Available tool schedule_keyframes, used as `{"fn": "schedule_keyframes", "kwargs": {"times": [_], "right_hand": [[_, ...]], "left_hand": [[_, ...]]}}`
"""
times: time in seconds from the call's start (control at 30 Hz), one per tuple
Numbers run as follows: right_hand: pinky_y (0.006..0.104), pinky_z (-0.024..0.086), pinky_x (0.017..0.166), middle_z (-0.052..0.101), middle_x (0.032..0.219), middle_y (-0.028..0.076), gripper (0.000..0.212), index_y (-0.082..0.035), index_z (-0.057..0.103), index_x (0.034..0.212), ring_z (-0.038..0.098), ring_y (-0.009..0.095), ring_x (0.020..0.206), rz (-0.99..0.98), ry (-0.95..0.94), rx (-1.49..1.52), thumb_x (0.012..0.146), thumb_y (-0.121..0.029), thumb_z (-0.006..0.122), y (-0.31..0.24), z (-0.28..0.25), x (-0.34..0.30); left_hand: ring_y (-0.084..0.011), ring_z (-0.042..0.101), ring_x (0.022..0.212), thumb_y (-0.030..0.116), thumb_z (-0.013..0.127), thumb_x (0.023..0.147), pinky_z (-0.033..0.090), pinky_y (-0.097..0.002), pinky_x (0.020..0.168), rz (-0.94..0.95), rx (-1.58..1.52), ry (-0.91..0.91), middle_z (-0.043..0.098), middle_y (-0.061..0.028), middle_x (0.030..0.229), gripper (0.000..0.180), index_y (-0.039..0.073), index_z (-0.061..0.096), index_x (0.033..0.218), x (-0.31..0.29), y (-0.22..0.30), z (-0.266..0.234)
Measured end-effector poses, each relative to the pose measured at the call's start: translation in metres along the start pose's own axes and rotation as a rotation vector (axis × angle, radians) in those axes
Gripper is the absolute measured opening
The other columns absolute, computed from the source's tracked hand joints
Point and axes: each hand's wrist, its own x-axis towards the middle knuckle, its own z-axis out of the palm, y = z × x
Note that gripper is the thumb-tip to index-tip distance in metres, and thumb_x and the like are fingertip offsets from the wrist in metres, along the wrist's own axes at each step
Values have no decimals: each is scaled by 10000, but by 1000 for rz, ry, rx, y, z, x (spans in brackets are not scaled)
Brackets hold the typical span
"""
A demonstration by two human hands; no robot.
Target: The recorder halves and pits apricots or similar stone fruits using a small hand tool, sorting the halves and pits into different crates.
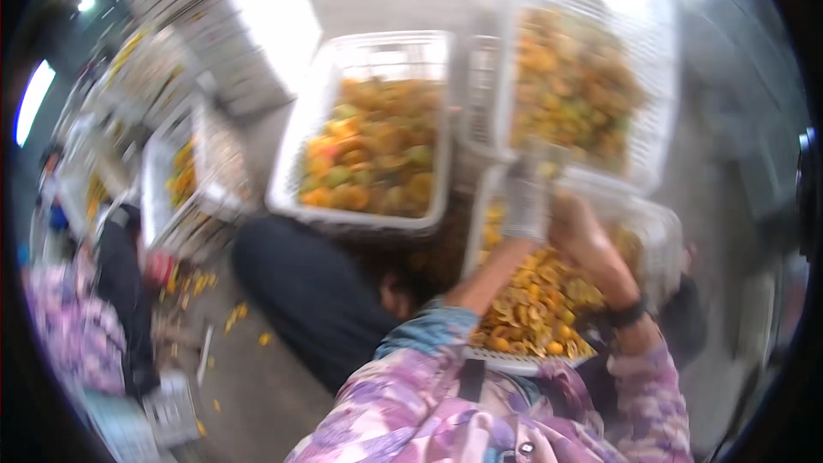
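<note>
My left hand (525,201), in a pale glove, and my bare right hand (579,227) are close together above the near white crate (664,236). This crate holds many cut orange-yellow fruit pieces (531,304). Motion smears the gloved fingers, so their grip cannot be made out. A small yellowish patch (549,170) shows by the left fingertips, too blurred to name. The right fingers look curled inward, but whatever they hold is hidden. A dark band (627,313) circles my right wrist.
A white crate (291,150) of orange and greenish fruit stands ahead, left of centre. Another fruit-filled white crate (660,111) is at the far right. Stacked crates (227,30) rise at the far left. Beside me, a person in a floral sleeve (73,317) sits near yellow scraps (193,283).
</note>
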Motion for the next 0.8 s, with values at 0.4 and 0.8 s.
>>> {"fn": "schedule_keyframes", "kwargs": {"times": [0.4, 0.8], "right_hand": [[389, 465, 605, 586, 771, 274, 186, 54, 507, 1065, 592, 400, 660, -235, 170, -190, 884, 23, 477, 6, 9, -12], [395, 428, 554, 550, 713, 110, 331, 12, 498, 1125, 527, 263, 594, -33, 190, -119, 813, -6, 606, 34, -14, -2]], "left_hand": [[-87, 470, 537, 527, 527, 955, 364, -242, 503, -240, -639, -3, 572, -17, 606, 570, 44, 619, 667, -13, 39, 10], [-153, 587, 847, 415, 532, 970, 520, -301, 732, -30, -297, -283, 629, -19, 967, 313, 120, 621, 1024, -13, 23, -4]]}}
